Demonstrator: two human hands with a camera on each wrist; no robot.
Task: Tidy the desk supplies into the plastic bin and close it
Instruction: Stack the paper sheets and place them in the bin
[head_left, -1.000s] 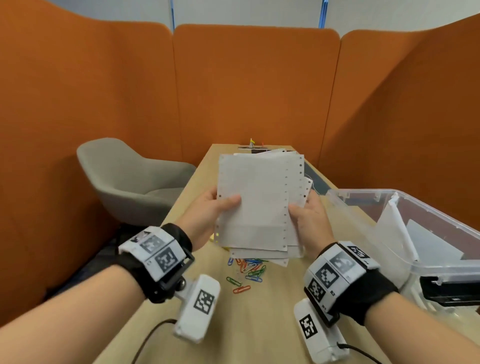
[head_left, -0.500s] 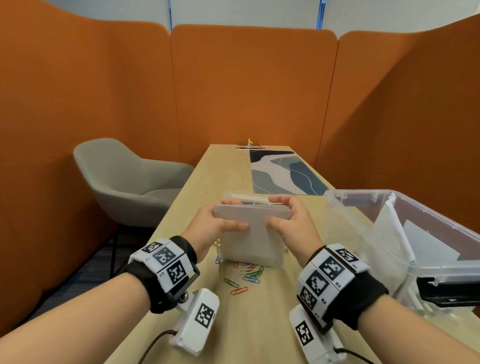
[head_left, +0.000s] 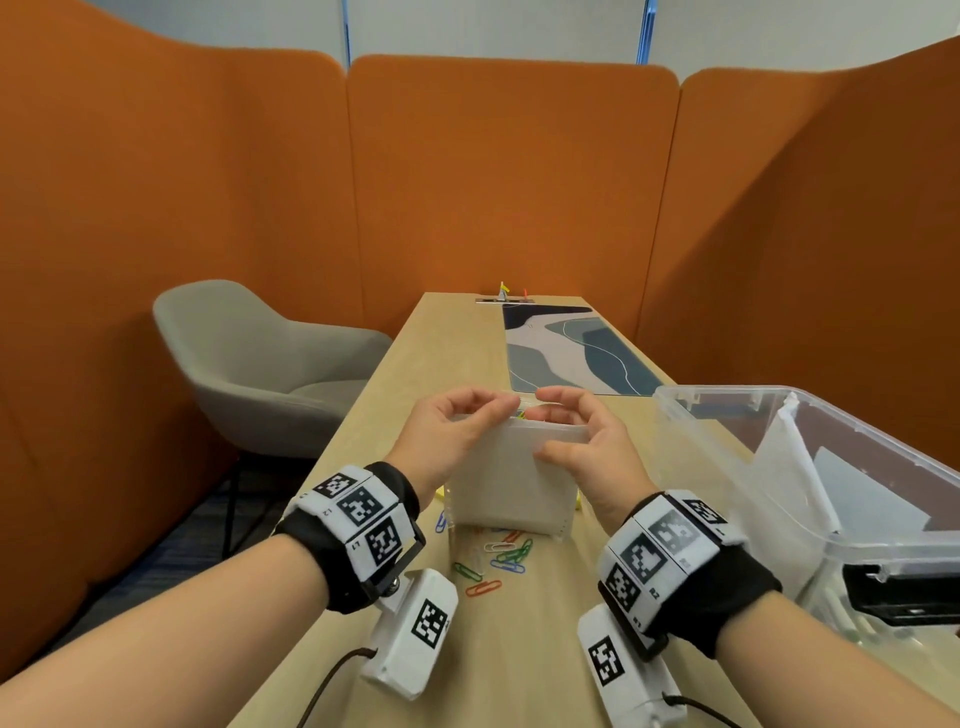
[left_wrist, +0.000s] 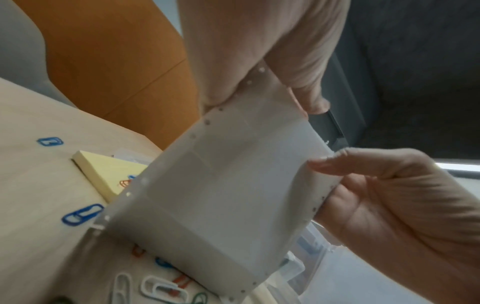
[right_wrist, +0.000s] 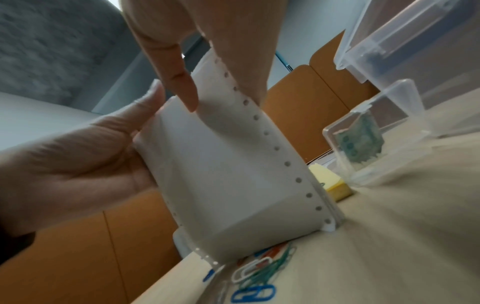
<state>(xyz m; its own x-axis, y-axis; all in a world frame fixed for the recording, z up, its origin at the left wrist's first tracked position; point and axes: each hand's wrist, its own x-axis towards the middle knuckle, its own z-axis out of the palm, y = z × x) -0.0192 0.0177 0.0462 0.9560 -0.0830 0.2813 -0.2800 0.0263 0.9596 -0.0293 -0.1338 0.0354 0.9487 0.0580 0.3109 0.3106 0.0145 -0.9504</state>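
A stack of white paper sheets (head_left: 506, 488) with punched edges stands on its lower edge on the wooden desk, over a scatter of coloured paper clips (head_left: 498, 564). My left hand (head_left: 457, 431) pinches the stack's top left, thumb on the near face and fingers curled over the far side. My right hand (head_left: 576, 441) grips the top right the same way. The left wrist view shows the sheets (left_wrist: 228, 185) held between both hands, and the right wrist view shows their perforated edge (right_wrist: 233, 164). The clear plastic bin (head_left: 727, 388) stands open at the right.
A yellow sticky-note pad (right_wrist: 330, 183) and a small clear box (right_wrist: 358, 139) lie just behind the stack. A patterned desk mat (head_left: 566, 353) covers the far desk. A grey chair (head_left: 260, 364) sits left of the desk. Orange partitions surround the booth.
The sheets came down from being held up in front of me to standing on the desk. Both hands shifted from the side edges to the top edge.
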